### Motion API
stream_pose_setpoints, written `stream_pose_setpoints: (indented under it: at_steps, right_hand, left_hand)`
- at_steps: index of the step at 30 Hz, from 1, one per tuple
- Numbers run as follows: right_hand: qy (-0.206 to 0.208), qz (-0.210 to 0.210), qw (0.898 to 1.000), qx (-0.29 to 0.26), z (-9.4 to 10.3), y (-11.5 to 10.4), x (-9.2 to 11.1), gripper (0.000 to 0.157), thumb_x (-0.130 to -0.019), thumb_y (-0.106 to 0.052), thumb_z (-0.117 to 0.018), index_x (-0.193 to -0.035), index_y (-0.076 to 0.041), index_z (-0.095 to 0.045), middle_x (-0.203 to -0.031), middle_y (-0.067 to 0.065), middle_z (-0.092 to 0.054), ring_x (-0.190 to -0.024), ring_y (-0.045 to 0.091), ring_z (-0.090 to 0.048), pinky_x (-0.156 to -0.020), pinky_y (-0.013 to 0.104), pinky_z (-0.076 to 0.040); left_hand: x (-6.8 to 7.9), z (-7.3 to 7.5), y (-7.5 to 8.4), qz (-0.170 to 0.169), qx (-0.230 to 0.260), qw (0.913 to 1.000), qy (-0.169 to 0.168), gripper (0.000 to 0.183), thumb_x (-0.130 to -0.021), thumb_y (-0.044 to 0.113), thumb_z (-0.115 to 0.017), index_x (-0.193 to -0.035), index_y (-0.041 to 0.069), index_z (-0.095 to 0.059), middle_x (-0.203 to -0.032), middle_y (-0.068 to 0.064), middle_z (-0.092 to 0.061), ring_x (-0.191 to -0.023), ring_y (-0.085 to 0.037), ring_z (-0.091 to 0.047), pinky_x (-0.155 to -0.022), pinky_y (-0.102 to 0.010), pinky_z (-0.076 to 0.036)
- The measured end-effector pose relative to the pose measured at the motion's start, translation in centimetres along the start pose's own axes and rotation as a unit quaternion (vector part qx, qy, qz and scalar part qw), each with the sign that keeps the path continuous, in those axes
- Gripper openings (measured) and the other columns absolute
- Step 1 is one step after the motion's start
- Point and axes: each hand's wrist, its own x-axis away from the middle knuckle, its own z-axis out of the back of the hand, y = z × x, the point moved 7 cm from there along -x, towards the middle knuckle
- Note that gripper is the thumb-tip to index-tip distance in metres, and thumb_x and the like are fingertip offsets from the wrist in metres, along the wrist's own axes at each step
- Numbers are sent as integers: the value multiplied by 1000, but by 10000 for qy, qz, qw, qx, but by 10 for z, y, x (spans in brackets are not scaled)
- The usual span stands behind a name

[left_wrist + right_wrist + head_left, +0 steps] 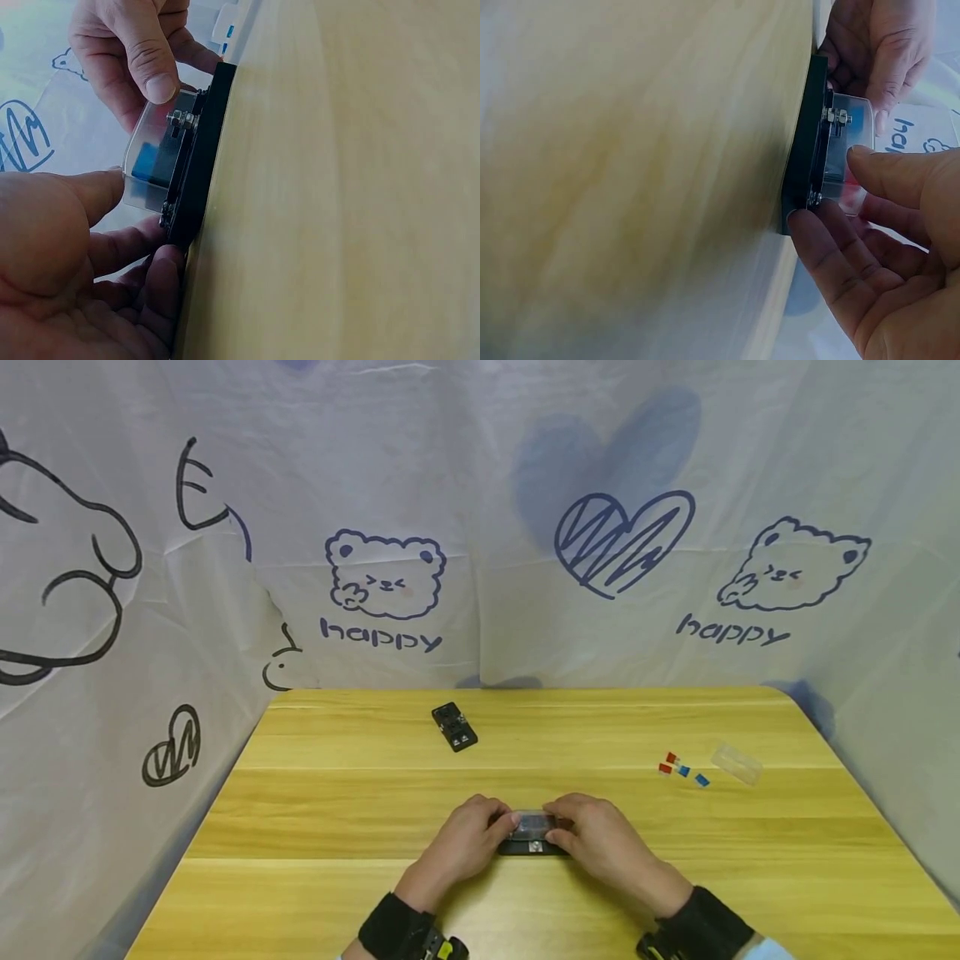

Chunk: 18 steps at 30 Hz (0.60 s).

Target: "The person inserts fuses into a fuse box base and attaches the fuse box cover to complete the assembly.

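Note:
A black fuse block (531, 849) with bolt terminals sits on the table between both hands. Over it is a clear cover (534, 823), tilted or level I cannot tell. Through the plastic, blue (146, 161) and red (850, 193) blade fuses show. My left hand (470, 837) grips the block's left end, its thumb on the cover and fingertips by the black base. At the opposite end my right hand (598, 833) pinches it likewise, thumb against the cover, fingers at the base. Whether the cover is fully seated is hard to tell.
A second black fuse block (454, 727) lies uncovered toward the back of the table. Loose red fuses (666, 768) and blue fuses (702, 780) lie at the right, beside another clear cover (737, 764). White drawn-on cloth (510, 610) surrounds the wooden table.

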Motion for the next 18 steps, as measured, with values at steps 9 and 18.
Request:
stream_pose_setpoints:
  at_steps: [9, 18]
  right_hand:
    - [124, -92, 9999, -45, -1, 3, 1, 35, -81, -18, -76, -115, -9, -69, -108, 4, -68, -91, 14, -62, -78, 38, -52]
    - [105, -371, 9991, -152, -1, 7, 1, 40, -81, -23, -78, -117, -11, -67, -110, 3, -67, -86, 10, -61, -73, 34, -52]
  left_hand:
    - [2, -3, 1, 80, 119, 9996, -230, 49, -84, 50, -70, -113, 10, -65, -98, -1, -54, -81, -14, -51, -72, -32, -46]
    - [4, -6, 5, -177, -407, 9985, -326, 56, -73, 26, -83, -120, 7, -59, -109, -5, -53, -89, -15, -52, -81, -34, -49]
